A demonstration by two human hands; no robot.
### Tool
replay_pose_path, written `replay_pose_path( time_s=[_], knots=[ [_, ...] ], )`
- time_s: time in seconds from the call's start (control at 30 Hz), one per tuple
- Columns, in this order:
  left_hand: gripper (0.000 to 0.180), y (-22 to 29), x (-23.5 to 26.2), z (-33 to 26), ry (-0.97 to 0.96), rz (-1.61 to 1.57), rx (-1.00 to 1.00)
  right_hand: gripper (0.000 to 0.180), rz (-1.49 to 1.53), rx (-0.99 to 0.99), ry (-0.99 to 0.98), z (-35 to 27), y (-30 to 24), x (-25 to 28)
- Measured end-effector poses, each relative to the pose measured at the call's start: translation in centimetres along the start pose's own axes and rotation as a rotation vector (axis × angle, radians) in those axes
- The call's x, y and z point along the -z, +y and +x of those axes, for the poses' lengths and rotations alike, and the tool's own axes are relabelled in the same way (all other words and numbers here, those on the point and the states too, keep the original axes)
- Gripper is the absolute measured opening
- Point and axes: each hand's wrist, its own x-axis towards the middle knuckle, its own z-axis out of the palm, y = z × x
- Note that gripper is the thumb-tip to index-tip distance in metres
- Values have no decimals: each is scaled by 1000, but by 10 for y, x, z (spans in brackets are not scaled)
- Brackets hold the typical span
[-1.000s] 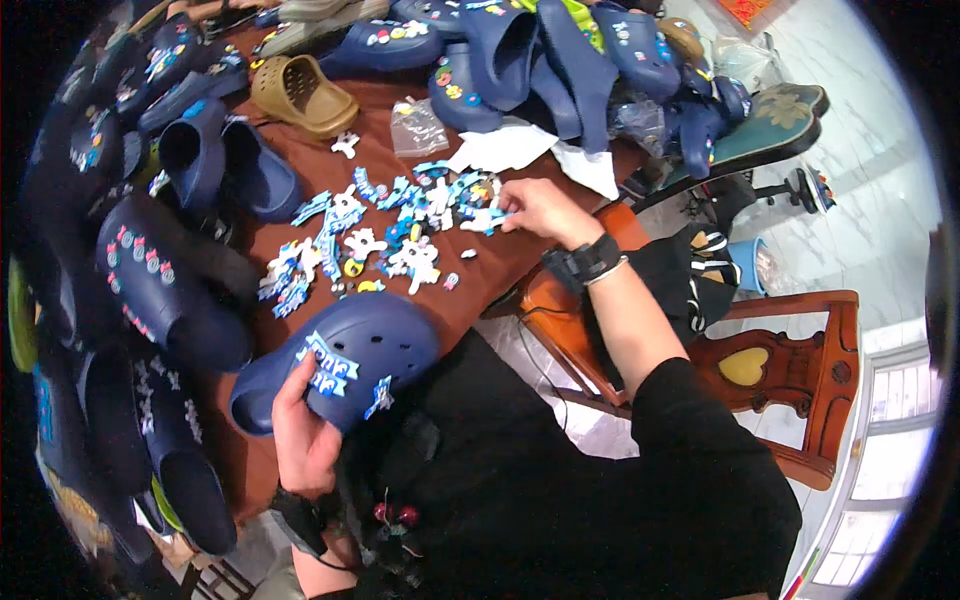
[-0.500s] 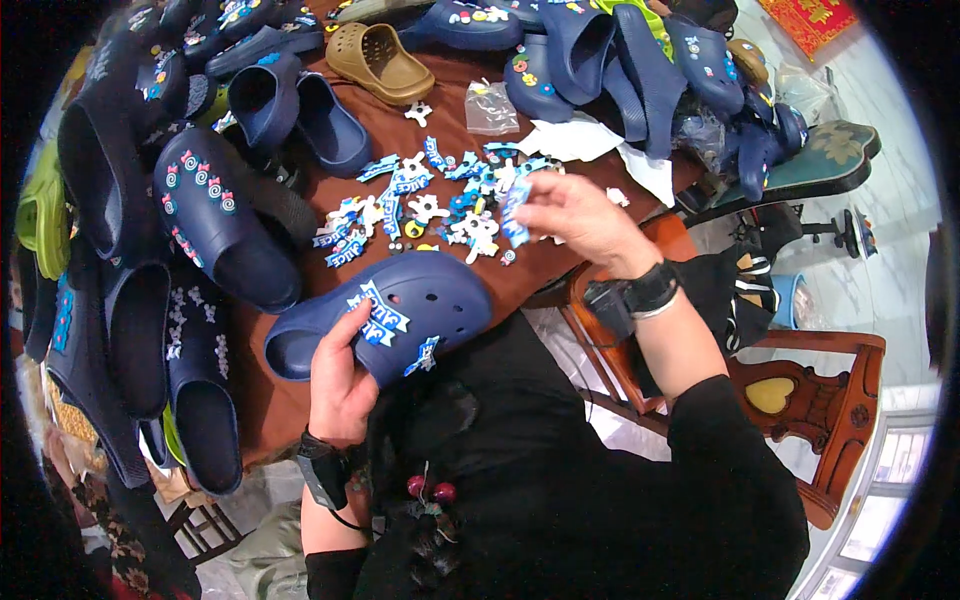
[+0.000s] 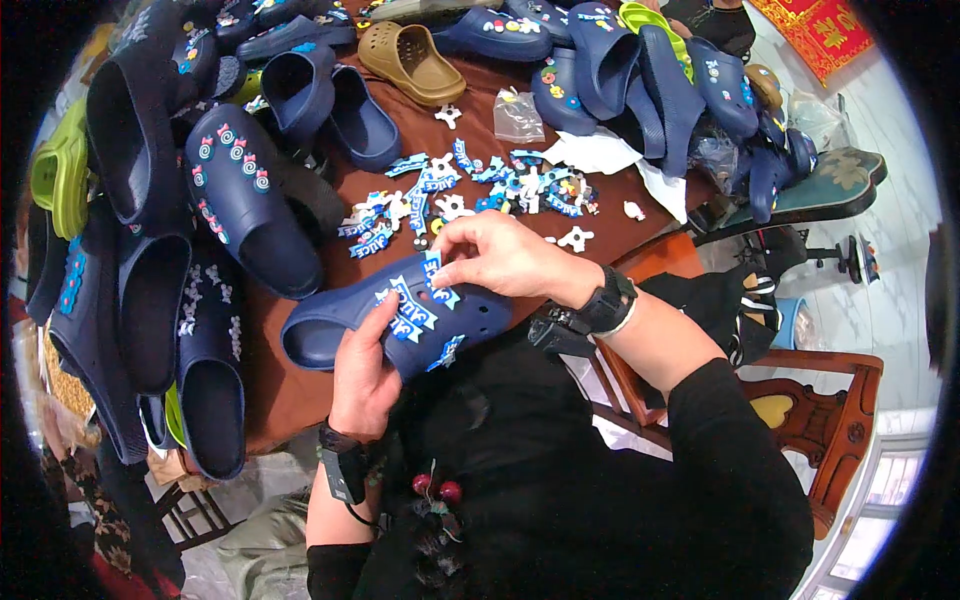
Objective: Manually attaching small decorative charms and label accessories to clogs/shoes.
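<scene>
My left hand (image 3: 365,388) grips the near side of a navy blue clog (image 3: 330,318), its thumb on the upper beside the fixed charms. Several blue-and-white banner-shaped shoe charms (image 3: 412,310) sit on the clog's upper, and another charm (image 3: 449,355) sits lower on its near side. Pinched in my right hand (image 3: 495,258) is one more blue-and-white banner charm (image 3: 438,282), held against the upper at the far side. Whether its stem is in a hole is hidden. A few bare holes (image 3: 484,309) show toward the toe.
Loose charms (image 3: 420,200) lie heaped on the brown cloth (image 3: 285,380) beyond the clog. Navy clogs (image 3: 240,190) crowd the left and far sides, with a tan clog (image 3: 412,62) among them. White paper (image 3: 600,150) and a clear bag (image 3: 517,116) lie nearby. A wooden chair (image 3: 830,430) stands at the right.
My right hand has moved left and nearer, bringing the banner charm from above the heap onto the clog's upper. My left hand still holds the clog; the whole view has shifted slightly.
</scene>
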Motion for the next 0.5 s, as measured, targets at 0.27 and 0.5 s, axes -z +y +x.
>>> replay_pose_path(
  time_s=[0.27, 0.5],
  knots=[
    [35, -6, 5, 1, -6, 44, -54, 21, -393, 204, 1, 11, 6, -17],
    [36, -5, 0, -1, -1, 47, -56, 45, -361, 17, -57, 14, 11, -16]
  ],
)
